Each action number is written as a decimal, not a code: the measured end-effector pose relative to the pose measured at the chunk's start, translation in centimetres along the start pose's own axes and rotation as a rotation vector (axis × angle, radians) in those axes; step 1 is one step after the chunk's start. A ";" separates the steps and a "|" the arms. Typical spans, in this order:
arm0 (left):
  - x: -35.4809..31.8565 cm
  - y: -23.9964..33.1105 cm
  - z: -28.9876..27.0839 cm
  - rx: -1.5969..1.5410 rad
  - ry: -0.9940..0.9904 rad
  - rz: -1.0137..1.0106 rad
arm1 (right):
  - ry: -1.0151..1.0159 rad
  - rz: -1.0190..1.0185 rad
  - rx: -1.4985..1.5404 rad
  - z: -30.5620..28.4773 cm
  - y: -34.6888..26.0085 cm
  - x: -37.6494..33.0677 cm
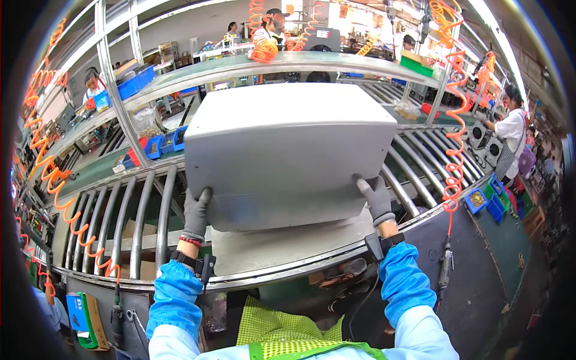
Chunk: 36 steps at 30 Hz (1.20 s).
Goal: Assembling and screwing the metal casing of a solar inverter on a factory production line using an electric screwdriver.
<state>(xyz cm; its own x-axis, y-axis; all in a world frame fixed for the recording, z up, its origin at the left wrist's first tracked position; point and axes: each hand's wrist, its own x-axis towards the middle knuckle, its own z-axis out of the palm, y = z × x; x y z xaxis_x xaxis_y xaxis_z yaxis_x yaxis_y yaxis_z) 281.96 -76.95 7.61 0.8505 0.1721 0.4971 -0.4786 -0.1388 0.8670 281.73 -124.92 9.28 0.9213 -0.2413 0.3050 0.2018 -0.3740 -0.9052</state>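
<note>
A large white box-shaped casing [288, 159] with small dark holes near its front corners stands over a flat metal plate [264, 249] in the roller line. My left hand [197, 211], in a grey glove, grips its lower left edge with the thumb on the front face. At the lower right of the front face, my gloved right hand [375, 197] holds it the same way. The fingers of both hands are partly hidden behind the casing. Its front bottom edge looks slightly raised above the plate.
Metal rollers [141, 219] run to both sides. A shelf [234, 67] crosses behind the casing. Blue parts bins [162, 144] lie at left. Orange coiled hoses hang at both sides, one with a power screwdriver [445, 267] at right. A co-worker [510, 135] stands far right.
</note>
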 end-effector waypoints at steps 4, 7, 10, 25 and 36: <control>-1.4 -0.7 -1.0 0.133 0.391 -0.078 | 0.055 -0.189 0.086 4.0 0.7 -1.1; -1.7 -1.9 -5.7 0.175 0.589 -0.120 | 0.028 -0.060 0.278 9.8 -2.0 -3.3; -1.8 -2.5 -8.0 0.186 0.628 -0.094 | 0.250 -0.220 0.326 14.6 0.0 -3.3; -7.5 4.3 -2.8 0.065 0.579 -0.168 | 0.214 -0.246 0.475 15.9 1.3 3.2; -6.4 6.8 -6.7 0.414 -0.006 0.022 | -0.070 -0.123 0.323 11.0 6.5 11.5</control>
<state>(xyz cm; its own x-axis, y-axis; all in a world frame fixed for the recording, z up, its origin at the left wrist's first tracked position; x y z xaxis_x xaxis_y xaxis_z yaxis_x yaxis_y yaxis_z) 271.76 -72.49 10.55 0.8426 0.1592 0.5144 -0.3700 -0.5229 0.7679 297.28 -120.31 3.68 0.9017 -0.1458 0.4070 0.3973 -0.0914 -0.9131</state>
